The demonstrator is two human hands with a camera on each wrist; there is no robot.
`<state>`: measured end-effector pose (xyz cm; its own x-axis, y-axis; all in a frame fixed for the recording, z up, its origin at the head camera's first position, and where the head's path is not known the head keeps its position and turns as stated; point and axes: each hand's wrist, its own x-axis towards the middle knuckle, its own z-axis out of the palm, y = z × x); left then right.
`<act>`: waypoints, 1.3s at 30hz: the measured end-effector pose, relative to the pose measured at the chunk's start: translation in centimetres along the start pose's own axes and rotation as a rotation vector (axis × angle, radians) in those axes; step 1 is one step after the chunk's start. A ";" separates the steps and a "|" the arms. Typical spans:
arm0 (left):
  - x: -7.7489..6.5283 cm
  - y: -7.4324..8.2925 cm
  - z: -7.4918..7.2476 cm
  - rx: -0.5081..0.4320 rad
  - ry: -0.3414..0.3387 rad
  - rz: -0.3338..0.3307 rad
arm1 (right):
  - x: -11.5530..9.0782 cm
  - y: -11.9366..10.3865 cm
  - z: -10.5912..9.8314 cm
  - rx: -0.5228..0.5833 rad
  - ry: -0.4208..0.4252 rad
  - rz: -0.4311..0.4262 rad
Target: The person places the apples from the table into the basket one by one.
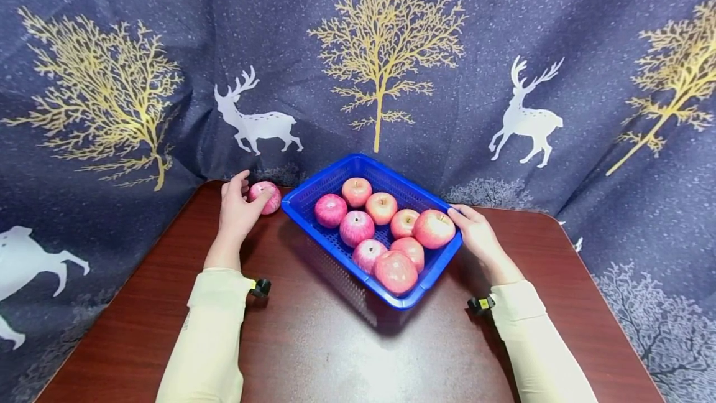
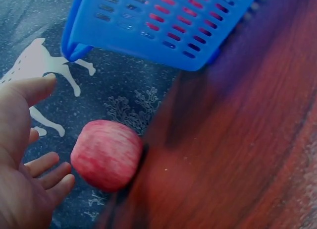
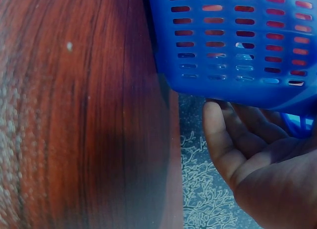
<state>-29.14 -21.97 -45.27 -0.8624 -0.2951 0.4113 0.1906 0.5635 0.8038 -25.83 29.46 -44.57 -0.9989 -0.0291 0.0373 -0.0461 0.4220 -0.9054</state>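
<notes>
My left hand (image 1: 239, 207) is beside a loose red apple (image 1: 265, 198) at the far left of the table. In the left wrist view its fingers are spread, with a small gap to the apple. At the far middle is a blue plastic basket (image 1: 335, 254), turned at an angle, with several red and pink apples (image 1: 357, 229) inside. My right hand (image 1: 478, 235) holds the basket at its right corner. The right wrist view shows bent fingers (image 3: 215, 120) against the slotted wall; part of the hand is hidden behind the rim.
The brown wooden table (image 1: 313, 341) ends just behind the basket and the loose apple. Beyond it hangs a dark blue cloth (image 1: 335, 123) printed with deer and trees. A large apple (image 1: 434, 229) sits high by the basket's right rim.
</notes>
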 end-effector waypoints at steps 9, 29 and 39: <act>-0.3 -0.2 0.8 0.185 -0.103 -0.028 | 0.1 0.2 -0.2 -0.002 0.002 0.001; 0.5 -1.5 1.9 0.301 -0.230 -0.018 | 0.1 0.5 -0.1 0.036 -0.013 -0.011; 0.9 -2.1 2.3 0.314 -0.248 -0.041 | 0.1 0.3 -0.2 0.047 -0.006 0.002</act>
<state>-31.40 -21.68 -47.58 -0.9607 -0.1481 0.2346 0.0348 0.7747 0.6314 -25.91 29.71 -44.73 -0.9989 -0.0339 0.0335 -0.0438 0.3790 -0.9244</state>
